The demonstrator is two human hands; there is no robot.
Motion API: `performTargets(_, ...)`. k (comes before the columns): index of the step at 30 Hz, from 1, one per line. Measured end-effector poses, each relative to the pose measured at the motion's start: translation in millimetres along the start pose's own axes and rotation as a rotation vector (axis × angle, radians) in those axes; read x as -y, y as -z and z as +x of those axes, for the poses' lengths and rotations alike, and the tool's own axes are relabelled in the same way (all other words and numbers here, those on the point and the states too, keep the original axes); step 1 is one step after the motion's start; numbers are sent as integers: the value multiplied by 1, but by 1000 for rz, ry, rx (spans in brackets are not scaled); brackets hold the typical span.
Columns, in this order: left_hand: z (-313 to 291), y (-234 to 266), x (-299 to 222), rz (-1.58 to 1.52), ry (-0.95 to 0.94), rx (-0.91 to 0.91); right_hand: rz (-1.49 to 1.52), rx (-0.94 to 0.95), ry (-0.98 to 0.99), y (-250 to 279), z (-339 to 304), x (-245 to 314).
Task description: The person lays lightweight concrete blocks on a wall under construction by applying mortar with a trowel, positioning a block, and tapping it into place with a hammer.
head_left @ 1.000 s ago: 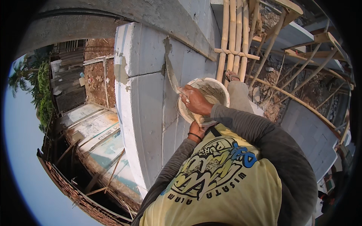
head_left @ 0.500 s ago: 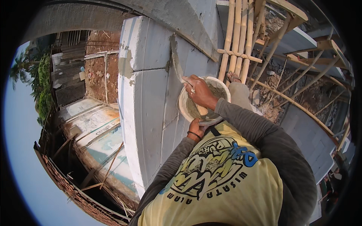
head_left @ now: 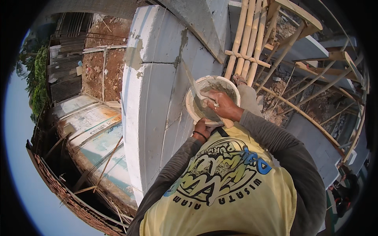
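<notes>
My right hand (head_left: 225,106) is closed round a trowel, above a pale round bucket (head_left: 190,105). The trowel's long blade (head_left: 189,75) points up and left past the bucket's rim, and its wooden handle end (head_left: 227,123) sticks out under my palm. Wet grey mortar (head_left: 223,87) coats the bucket's inside. My left hand (head_left: 201,129) grips the near rim of the bucket, close to my belly. Left of the bucket stands a wall of pale blocks (head_left: 154,98). A dark mortar streak (head_left: 182,44) runs along one joint, and a mortar patch (head_left: 134,55) marks the wall's edge.
A bamboo pole walkway (head_left: 247,43) carries my foot (head_left: 239,80) ahead. Bamboo scaffold poles (head_left: 301,110) cross on the right, above rubble. A slanted concrete beam (head_left: 197,29) leans over the wall. Beyond the wall, far lower, lie weathered panels (head_left: 92,126) and a tiled roof edge (head_left: 75,204).
My right hand has drawn the trowel back from the wall joint and turned over the bucket. The mortar streak on the wall is now uncovered. My left hand keeps its hold on the rim.
</notes>
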State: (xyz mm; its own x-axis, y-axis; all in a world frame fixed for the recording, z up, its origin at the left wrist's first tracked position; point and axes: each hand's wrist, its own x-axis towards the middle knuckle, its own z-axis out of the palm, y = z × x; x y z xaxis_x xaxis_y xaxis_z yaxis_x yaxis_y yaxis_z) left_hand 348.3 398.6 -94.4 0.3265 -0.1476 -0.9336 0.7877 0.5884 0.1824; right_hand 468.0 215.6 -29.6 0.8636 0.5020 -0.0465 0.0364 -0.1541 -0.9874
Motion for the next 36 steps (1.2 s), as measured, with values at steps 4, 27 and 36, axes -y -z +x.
performTargets(4, 44, 17, 1, -75, 16, 38, -21, 273, -248, 80, -59, 9)
performTargets(27, 1, -100, -45, 821, -966, -24, -148, 637, -728, 126, -12, 20)
performTargets(36, -10, -75, -54, 154, -435, 80, 922, 387, -678, 140, -78, -6)
